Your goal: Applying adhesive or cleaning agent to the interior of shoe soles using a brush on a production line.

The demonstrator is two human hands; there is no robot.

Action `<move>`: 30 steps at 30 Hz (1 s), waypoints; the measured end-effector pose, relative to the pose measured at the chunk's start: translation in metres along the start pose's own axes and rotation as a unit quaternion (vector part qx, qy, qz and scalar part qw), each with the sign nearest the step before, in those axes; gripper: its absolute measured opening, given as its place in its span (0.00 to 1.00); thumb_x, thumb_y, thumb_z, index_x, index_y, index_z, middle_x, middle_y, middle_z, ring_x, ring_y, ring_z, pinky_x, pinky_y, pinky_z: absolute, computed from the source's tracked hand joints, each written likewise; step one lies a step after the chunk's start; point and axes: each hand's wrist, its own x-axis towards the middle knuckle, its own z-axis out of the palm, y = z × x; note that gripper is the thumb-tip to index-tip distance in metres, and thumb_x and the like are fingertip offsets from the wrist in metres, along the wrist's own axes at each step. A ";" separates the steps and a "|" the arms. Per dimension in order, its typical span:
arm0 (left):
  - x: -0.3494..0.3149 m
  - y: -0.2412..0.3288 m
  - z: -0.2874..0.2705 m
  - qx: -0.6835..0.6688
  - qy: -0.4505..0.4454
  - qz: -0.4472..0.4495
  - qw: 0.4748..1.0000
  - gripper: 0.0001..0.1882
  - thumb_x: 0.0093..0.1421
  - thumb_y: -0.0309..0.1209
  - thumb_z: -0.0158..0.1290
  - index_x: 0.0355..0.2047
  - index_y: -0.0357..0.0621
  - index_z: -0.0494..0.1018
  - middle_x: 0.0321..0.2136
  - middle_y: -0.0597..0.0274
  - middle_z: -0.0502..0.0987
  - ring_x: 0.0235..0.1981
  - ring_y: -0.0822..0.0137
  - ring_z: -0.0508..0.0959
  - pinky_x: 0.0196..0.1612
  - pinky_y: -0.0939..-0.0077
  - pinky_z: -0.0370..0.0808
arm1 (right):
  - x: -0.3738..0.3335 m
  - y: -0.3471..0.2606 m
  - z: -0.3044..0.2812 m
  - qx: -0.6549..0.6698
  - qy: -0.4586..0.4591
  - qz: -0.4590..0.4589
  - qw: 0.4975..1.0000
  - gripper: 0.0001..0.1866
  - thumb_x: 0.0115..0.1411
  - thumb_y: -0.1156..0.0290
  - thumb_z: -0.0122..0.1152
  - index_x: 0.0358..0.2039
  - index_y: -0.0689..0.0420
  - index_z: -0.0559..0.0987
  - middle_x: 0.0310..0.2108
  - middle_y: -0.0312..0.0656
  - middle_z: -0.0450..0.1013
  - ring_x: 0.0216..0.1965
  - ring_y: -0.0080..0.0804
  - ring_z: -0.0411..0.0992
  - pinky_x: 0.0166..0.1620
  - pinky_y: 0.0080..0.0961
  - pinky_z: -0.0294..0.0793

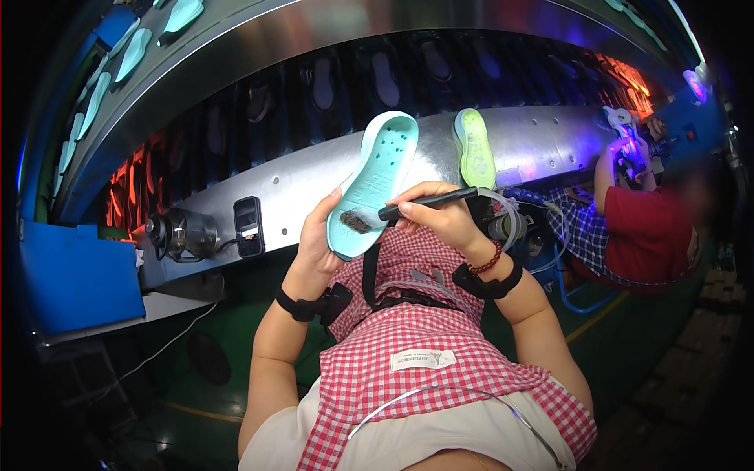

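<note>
A turquoise shoe sole [389, 149] with small holes near its toe is held up in front of me, toe end away. My left hand [318, 239] grips its left edge near the heel, thumb on the upper rim. My right hand [444, 220] is closed around the black handle of a brush [430, 202]. The brush's dark bristles rest on the inner face of the sole near the heel. A clear tube [503, 204] runs from the handle's rear end. Beyond my right hand, a yellow-green sole [476, 153] lies on the metal ledge [306, 174].
A glass jug [192, 234] and a phone [249, 226] sit on the ledge to the left. Behind it runs a dark conveyor carrying soles [385, 78], glowing orange at both ends. More turquoise soles [133, 53] lie upper left. A co-worker in a red shirt [648, 235] sits at right.
</note>
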 end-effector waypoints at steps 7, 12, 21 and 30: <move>0.006 -0.002 -0.013 -0.006 -0.020 0.031 0.999 0.26 0.60 0.41 0.38 0.51 0.32 0.57 0.42 0.40 0.69 0.38 0.48 0.75 0.36 0.54 0.77 | 0.009 0.016 -0.005 -0.063 0.065 -0.092 0.992 0.09 0.53 0.75 0.56 0.34 0.65 0.76 0.26 0.41 0.75 0.26 0.21 0.73 0.31 0.14 0.72; 0.008 0.001 -0.008 -0.006 0.020 0.047 0.999 0.24 0.61 0.39 0.37 0.51 0.33 0.56 0.40 0.43 0.70 0.35 0.52 0.77 0.32 0.61 0.80 | 0.017 0.015 -0.004 -0.129 0.090 -0.152 0.976 0.09 0.52 0.76 0.57 0.33 0.65 0.77 0.26 0.41 0.75 0.26 0.20 0.72 0.31 0.14 0.71; 0.010 0.000 -0.003 0.001 0.023 0.037 0.999 0.25 0.60 0.38 0.38 0.53 0.33 0.55 0.41 0.43 0.70 0.36 0.51 0.77 0.33 0.59 0.79 | 0.036 0.012 -0.006 -0.169 0.163 -0.184 0.954 0.07 0.50 0.79 0.56 0.32 0.63 0.77 0.31 0.44 0.75 0.27 0.24 0.73 0.31 0.16 0.71; 0.021 -0.003 -0.009 -0.053 0.047 0.019 0.997 0.25 0.60 0.41 0.39 0.51 0.33 0.59 0.43 0.44 0.70 0.40 0.49 0.75 0.39 0.49 0.75 | 0.011 0.014 0.004 -0.299 0.108 -0.279 0.906 0.10 0.48 0.82 0.57 0.34 0.64 0.77 0.32 0.50 0.75 0.32 0.34 0.75 0.34 0.21 0.73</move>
